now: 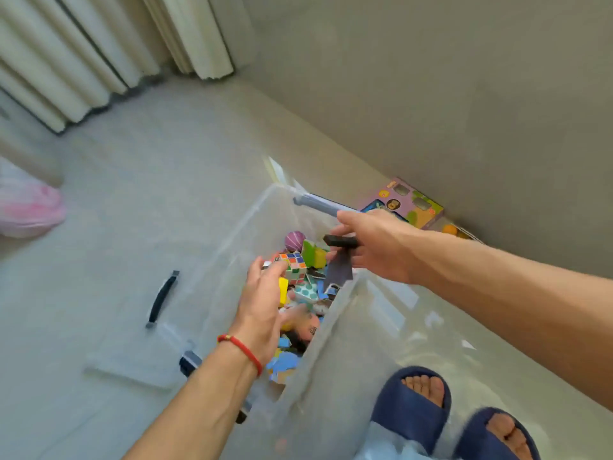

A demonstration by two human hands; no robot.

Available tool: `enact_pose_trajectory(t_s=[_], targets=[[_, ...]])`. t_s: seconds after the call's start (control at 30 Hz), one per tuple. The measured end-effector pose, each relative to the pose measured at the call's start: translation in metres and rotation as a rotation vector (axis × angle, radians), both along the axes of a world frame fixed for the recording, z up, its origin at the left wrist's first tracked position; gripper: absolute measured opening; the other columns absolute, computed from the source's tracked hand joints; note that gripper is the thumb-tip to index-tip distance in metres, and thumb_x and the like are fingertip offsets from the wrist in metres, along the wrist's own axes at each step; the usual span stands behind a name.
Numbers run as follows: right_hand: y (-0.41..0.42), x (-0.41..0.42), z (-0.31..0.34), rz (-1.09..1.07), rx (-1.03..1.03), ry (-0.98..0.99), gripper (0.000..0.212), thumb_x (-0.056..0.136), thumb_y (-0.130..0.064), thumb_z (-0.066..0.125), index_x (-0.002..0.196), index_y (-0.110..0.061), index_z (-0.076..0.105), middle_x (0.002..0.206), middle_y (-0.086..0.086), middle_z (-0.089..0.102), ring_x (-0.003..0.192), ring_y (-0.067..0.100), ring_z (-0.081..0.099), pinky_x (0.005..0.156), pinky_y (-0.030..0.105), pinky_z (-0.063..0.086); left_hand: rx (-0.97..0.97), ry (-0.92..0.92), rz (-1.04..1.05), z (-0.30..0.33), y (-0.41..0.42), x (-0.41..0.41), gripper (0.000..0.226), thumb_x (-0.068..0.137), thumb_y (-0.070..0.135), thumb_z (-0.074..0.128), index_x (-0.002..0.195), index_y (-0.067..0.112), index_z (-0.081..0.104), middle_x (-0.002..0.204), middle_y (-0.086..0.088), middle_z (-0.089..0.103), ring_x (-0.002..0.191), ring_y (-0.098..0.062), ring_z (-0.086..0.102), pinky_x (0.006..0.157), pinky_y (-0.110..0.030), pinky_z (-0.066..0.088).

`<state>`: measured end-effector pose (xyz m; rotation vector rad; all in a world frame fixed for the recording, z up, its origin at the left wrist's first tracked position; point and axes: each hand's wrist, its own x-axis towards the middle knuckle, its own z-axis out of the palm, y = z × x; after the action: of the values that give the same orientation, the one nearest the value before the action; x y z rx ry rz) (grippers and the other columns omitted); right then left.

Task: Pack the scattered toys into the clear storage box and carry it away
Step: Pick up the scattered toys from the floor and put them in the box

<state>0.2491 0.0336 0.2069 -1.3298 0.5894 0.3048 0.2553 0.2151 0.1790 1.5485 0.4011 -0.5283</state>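
Note:
The clear storage box (246, 224) stands on the floor and holds several toys: a Rubik's cube (295, 265), a purple ball (294, 240), a green and yellow block (314, 254) and others. My left hand (262, 303) reaches down into the box with relaxed fingers, its fingertips beside the cube. My right hand (374, 242) hovers over the box's far side and pinches a dark block (341, 241); a dark grey flat piece (338, 270) hangs just below it. A purple toy carton (411, 204) and an orange ball (449, 229) lie outside the box by the wall.
The box's clear lid (132, 343) with a dark handle (162, 298) lies flat on the floor to the left. A pink bag (30, 207) sits at the far left. Curtains hang at the back. My feet in blue slippers (411, 406) stand right of the box.

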Motion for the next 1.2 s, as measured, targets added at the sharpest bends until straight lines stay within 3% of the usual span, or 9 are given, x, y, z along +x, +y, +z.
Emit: enact_pose_trajectory(t_s=[0.07, 0.13, 0.2, 0.27, 0.37, 0.57, 0.7, 1.0, 1.2], targets=[[0.0, 0.011, 0.006, 0.092, -0.184, 0.078, 0.01, 0.099, -0.02, 0.053, 0.095, -0.012, 0.057, 0.092, 0.008, 0.058, 0.094, 0.032, 0.07, 0.063, 0.03, 0.056, 0.045, 0.028, -0.046, 0.016, 0.024, 0.002, 0.031, 0.089, 0.035, 0.056, 0.113, 0.017, 0.062, 0.094, -0.006, 0.066, 0.07, -0.02, 0.057, 0.056, -0.031, 0.051], [-0.006, 0.004, 0.008, 0.208, -0.309, 0.138, 0.015, 0.095, -0.022, 0.06, 0.105, -0.01, 0.059, 0.098, 0.008, 0.059, 0.089, 0.03, 0.069, 0.069, 0.032, 0.057, 0.098, -0.046, -0.014, 0.026, 0.04, 0.003, 0.017, 0.089, 0.034, 0.056, 0.097, 0.022, 0.064, 0.086, 0.002, 0.062, 0.073, -0.016, 0.057, 0.059, -0.031, 0.048], [-0.023, -0.011, 0.002, 0.217, -0.325, 0.187, 0.025, 0.094, -0.027, 0.063, 0.111, -0.008, 0.058, 0.101, 0.008, 0.054, 0.085, 0.027, 0.057, 0.08, 0.041, 0.055, 0.116, -0.141, -0.039, 0.032, 0.043, 0.001, 0.033, 0.086, 0.037, 0.057, 0.116, 0.024, 0.064, 0.109, 0.008, 0.061, 0.097, -0.01, 0.059, 0.088, -0.035, 0.05], [-0.047, -0.031, -0.009, 0.15, -0.391, 0.228, 0.023, 0.095, -0.027, 0.062, 0.11, -0.01, 0.06, 0.102, 0.007, 0.055, 0.087, 0.027, 0.055, 0.082, 0.042, 0.054, 0.124, -0.211, -0.119, 0.034, 0.033, -0.005, 0.047, 0.083, 0.036, 0.056, 0.128, 0.024, 0.06, 0.122, 0.006, 0.063, 0.111, -0.009, 0.059, 0.102, -0.036, 0.046], [-0.1, -0.063, -0.041, 0.001, -0.561, 0.32, 0.009, 0.092, -0.021, 0.058, 0.097, -0.014, 0.06, 0.082, 0.008, 0.052, 0.069, 0.023, 0.05, 0.06, 0.03, 0.042, 0.11, -0.288, -0.274, 0.02, -0.004, -0.016, 0.029, 0.093, 0.019, 0.054, 0.118, 0.022, 0.067, 0.113, 0.004, 0.07, 0.107, -0.006, 0.063, 0.099, -0.034, 0.051], [-0.204, -0.14, -0.124, 0.079, -1.019, 0.567, 0.028, 0.096, -0.035, 0.057, 0.08, -0.011, 0.056, 0.083, 0.013, 0.057, 0.075, 0.029, 0.051, 0.057, 0.029, 0.037, 0.145, -0.177, -0.635, -0.045, -0.136, -0.03, 0.024, 0.092, 0.015, 0.056, 0.111, 0.025, 0.067, 0.11, 0.001, 0.067, 0.101, -0.01, 0.06, 0.095, -0.037, 0.052], [-0.227, -0.149, -0.181, 0.082, -1.165, 0.521, 0.024, 0.094, -0.022, 0.053, 0.108, -0.008, 0.066, 0.114, 0.019, 0.066, 0.102, 0.038, 0.063, 0.077, 0.035, 0.047, 0.317, -0.192, -0.838, -0.108, -0.216, -0.02, 0.031, 0.092, 0.019, 0.057, 0.122, 0.025, 0.061, 0.12, -0.001, 0.063, 0.098, -0.014, 0.06, 0.089, -0.031, 0.052], [-0.256, -0.043, -0.263, 0.046, -1.418, 0.114, 0.038, 0.092, -0.017, 0.059, 0.128, -0.006, 0.055, 0.128, 0.015, 0.056, 0.117, 0.036, 0.05, 0.091, 0.047, 0.046, 0.631, -0.485, -0.973, -0.215, -0.34, 0.055, 0.055, 0.09, 0.023, 0.064, 0.142, 0.011, 0.048, 0.139, -0.012, 0.056, 0.127, -0.025, 0.053, 0.102, -0.03, 0.042], [-0.276, 0.002, -0.275, 0.227, -1.495, 0.176, 0.029, 0.089, -0.011, 0.061, 0.117, -0.009, 0.054, 0.118, 0.015, 0.065, 0.109, 0.036, 0.06, 0.075, 0.039, 0.044, 0.701, -0.51, -0.982, -0.251, -0.38, 0.073, 0.038, 0.082, 0.018, 0.068, 0.118, 0.008, 0.061, 0.117, -0.016, 0.066, 0.109, -0.032, 0.061, 0.089, -0.035, 0.05]])
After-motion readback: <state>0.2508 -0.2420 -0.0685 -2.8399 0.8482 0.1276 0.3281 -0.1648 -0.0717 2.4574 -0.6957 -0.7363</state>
